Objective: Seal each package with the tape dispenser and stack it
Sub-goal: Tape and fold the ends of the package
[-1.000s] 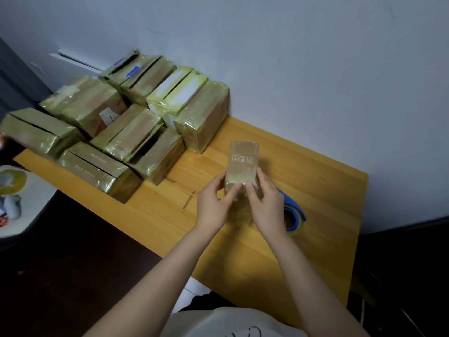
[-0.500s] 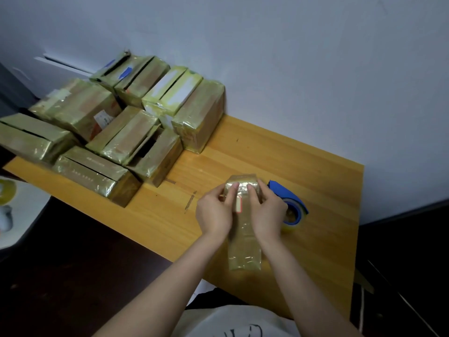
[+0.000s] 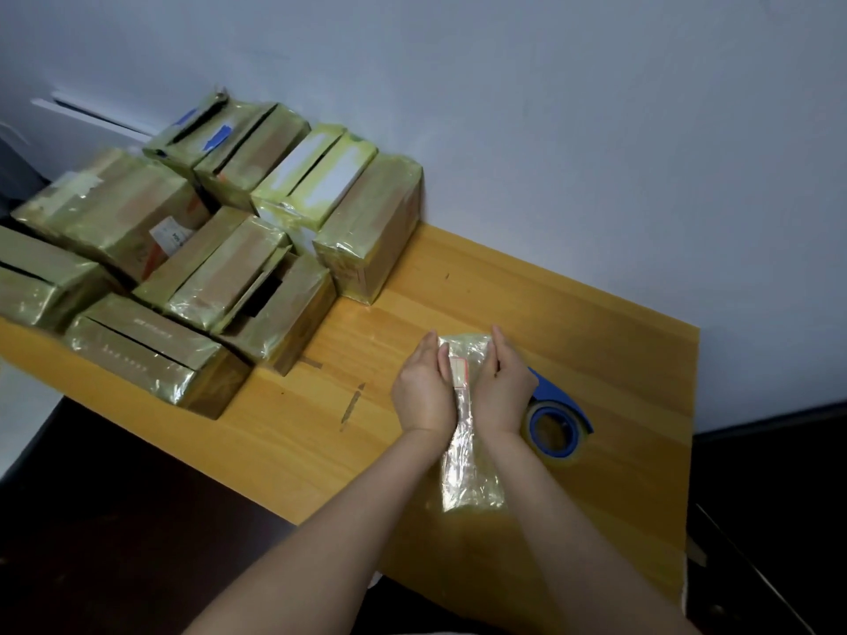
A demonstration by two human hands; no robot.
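Observation:
A small package [image 3: 468,478] wrapped in shiny clear tape lies flat on the wooden table [image 3: 609,359], its long side pointing toward me. My left hand [image 3: 424,391] presses along its left side with straight fingers. My right hand [image 3: 504,391] mirrors it on the right side, fingers straight too. A white and red label shows between the two hands. The blue tape dispenser [image 3: 557,426] lies on the table just right of my right wrist, untouched.
Several tape-wrapped boxes [image 3: 229,268] are piled at the table's left end against the wall [image 3: 550,130]. Bare wood lies between the pile and my hands. The table edge drops to dark floor in front and to the right.
The package stood upright in both hands a second ago. It has been laid flat on the table, and my fingers have gone from pinching its top to pressing along its sides.

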